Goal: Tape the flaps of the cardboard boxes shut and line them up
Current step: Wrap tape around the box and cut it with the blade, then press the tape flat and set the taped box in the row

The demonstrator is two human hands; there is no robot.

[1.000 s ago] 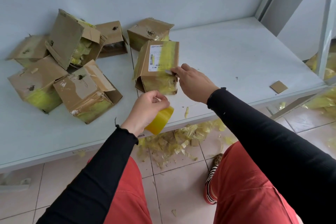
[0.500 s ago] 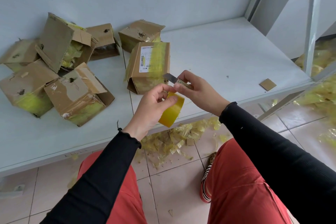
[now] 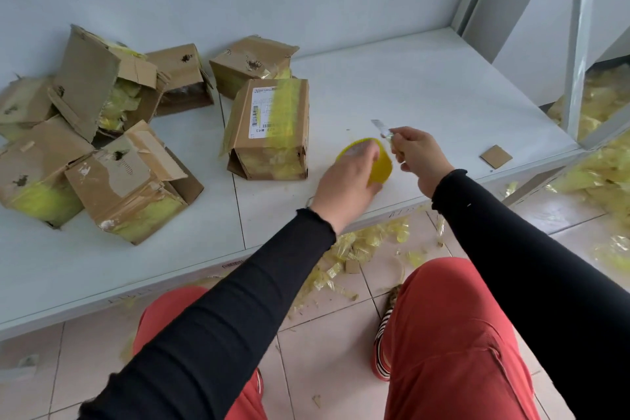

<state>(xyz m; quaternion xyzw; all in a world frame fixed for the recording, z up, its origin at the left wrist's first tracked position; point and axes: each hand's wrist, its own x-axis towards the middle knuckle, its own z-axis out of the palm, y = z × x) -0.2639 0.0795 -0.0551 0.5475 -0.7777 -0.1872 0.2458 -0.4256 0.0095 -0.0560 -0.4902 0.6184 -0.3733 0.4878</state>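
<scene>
A cardboard box with a white label and yellow tape over its top (image 3: 269, 126) stands on the white shelf (image 3: 409, 85). Right of it, just above the shelf, my left hand (image 3: 347, 181) grips a yellow tape roll (image 3: 378, 164). My right hand (image 3: 417, 153) holds a small cutter (image 3: 383, 129), blade pointing up and left, close beside the roll. Several battered, untaped boxes lie in a heap at the left (image 3: 102, 133), and two more sit behind the labelled box (image 3: 252, 61).
A small cardboard scrap (image 3: 496, 156) lies near the shelf's right front edge. Metal uprights (image 3: 576, 44) stand at the right. Yellow tape scraps (image 3: 361, 245) litter the tiled floor under the shelf and at the right. My knees in red trousers are below.
Both hands have left the labelled box and moved right. The tape roll has dropped toward the shelf surface, and the cutter has separated from the roll.
</scene>
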